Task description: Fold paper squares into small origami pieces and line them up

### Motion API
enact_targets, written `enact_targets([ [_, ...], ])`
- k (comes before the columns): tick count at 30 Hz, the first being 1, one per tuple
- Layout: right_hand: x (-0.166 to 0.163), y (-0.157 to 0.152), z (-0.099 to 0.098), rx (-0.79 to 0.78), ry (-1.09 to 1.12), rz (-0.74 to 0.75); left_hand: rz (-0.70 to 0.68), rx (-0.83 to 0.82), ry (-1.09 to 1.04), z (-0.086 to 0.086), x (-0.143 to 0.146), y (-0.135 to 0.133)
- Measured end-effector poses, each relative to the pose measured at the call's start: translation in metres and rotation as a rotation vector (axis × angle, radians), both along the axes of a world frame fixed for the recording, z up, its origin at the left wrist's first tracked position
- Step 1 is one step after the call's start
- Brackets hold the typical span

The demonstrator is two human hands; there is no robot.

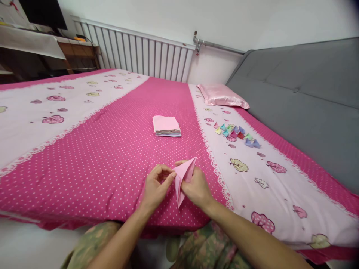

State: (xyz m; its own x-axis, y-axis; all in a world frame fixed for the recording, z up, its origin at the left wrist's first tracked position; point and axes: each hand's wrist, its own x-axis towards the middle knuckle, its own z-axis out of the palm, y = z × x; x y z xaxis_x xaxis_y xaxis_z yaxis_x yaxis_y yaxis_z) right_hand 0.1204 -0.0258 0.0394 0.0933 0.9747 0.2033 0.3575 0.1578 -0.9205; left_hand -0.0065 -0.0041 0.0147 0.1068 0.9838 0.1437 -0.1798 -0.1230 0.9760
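Near the front edge of the bed, a partly folded sheet of pink origami paper is held up between both hands. My left hand pinches its left corner between thumb and fingers. From the other side, my right hand grips the paper, with some fingers behind it and hidden. One pointed corner sticks up to the right and another points down. Beyond the hands lies a stack of square paper, its top sheet pink. To the right rests a group of several small folded paper pieces in various colours.
The bed has a pink dotted and white tree-print cover. A pink satin pillow lies at the back right against a grey padded headboard. Behind stand a white radiator and, at left, a desk with a dark monitor.
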Motion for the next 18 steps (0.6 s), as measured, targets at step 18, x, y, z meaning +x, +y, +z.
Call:
enact_targets([
  [18, 0.001, 0.001, -0.003, 0.164, -0.210, 0.037, -0.107, -0.245, -0.130, -0.001, 0.005, -0.012],
])
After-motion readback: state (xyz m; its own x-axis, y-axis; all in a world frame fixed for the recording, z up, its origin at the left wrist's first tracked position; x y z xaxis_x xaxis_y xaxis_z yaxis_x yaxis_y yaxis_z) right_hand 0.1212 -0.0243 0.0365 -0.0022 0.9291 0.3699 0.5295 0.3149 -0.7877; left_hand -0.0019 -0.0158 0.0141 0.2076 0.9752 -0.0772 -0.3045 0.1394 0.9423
